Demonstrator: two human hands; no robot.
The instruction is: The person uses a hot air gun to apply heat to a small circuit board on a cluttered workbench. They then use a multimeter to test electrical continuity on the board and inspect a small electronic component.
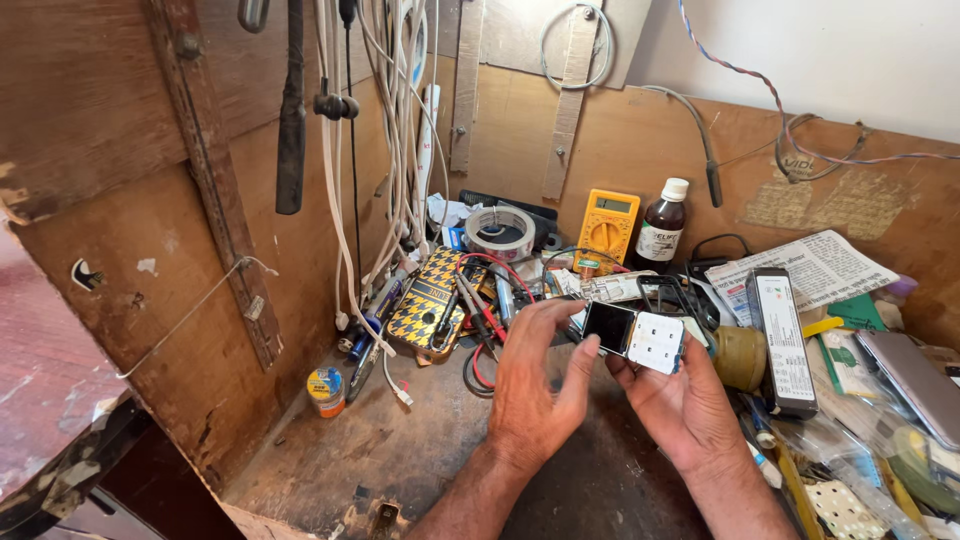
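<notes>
Phone: small keypad handset (635, 337), centre of frame, held level above the wooden bench (400, 460), so both faces stay reachable.
Left hand (535, 390): fingers curled over its dark screen end, steadying it.
Right hand (680, 400): cradles the white keypad end from beneath, fingers closed round the edge.
Background: yellow multimeter (607, 228) and tape roll (500, 232), upper centre.

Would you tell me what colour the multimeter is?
The multimeter is yellow, seen in the head view.
</notes>
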